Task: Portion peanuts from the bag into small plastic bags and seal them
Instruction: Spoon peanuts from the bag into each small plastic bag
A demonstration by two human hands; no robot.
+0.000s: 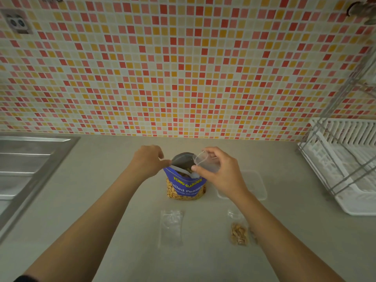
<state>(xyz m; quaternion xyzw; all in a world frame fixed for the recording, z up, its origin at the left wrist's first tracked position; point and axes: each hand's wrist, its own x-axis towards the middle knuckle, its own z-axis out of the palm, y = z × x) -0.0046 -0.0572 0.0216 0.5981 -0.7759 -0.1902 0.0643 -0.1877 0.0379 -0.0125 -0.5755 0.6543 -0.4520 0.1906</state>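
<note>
A blue peanut bag (pixel 186 187) stands upright on the grey counter (pixel 114 200), its mouth open. My left hand (pixel 149 159) pinches the left edge of the bag's mouth. My right hand (pixel 216 169) grips a small clear plastic cup (pixel 204 162), tilted at the right side of the opening. Near me an empty small plastic bag (pixel 171 227) lies flat. To its right lies a small plastic bag with peanuts inside (pixel 239 233), partly behind my right forearm.
A clear plastic container (pixel 254 185) sits right of the peanut bag, partly hidden by my right hand. A white dish rack (pixel 343 165) fills the right edge. A steel sink (pixel 26 165) lies at the left. A tiled wall (pixel 183 68) backs the counter.
</note>
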